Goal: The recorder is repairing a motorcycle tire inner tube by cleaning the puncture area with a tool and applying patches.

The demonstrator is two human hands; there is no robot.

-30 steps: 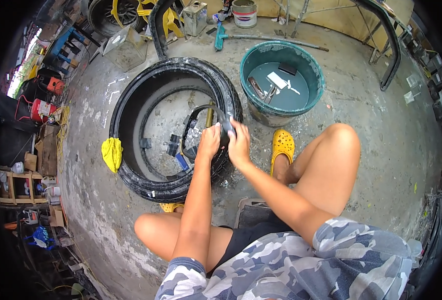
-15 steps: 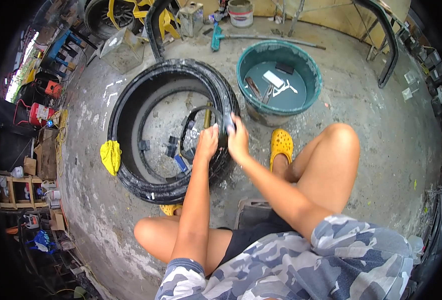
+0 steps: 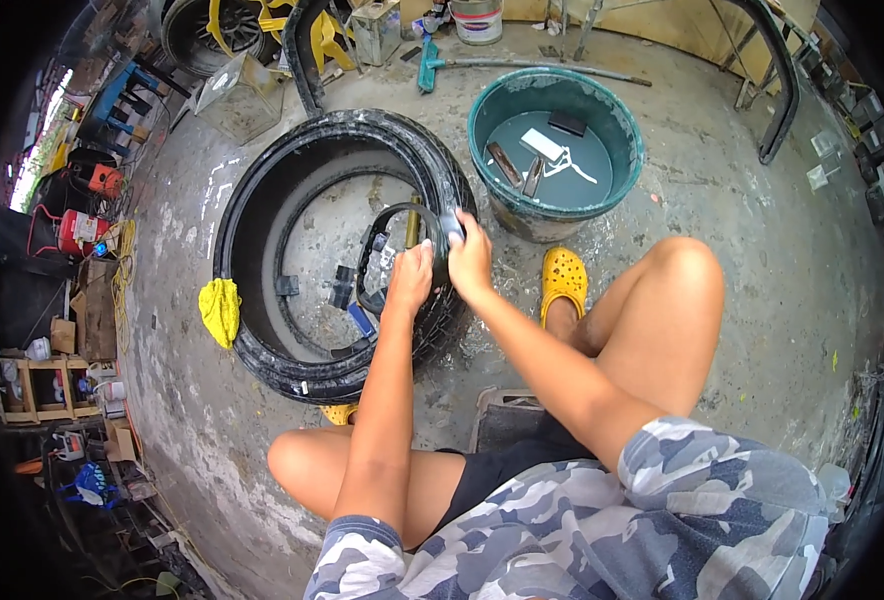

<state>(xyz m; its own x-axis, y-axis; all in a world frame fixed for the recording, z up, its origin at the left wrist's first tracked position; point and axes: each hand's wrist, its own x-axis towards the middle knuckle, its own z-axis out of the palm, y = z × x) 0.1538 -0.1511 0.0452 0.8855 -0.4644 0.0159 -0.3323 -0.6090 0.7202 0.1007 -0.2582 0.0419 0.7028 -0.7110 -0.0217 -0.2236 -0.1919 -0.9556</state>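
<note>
While the left hand [image 3: 410,282] stays closed on the black ring [image 3: 365,268] at the right side of the tyre [image 3: 260,230], the right hand [image 3: 470,260] has slid slightly farther from the body, gripping a small dark-grey piece [image 3: 452,225] against the ring, apparently working a new stretch.
</note>
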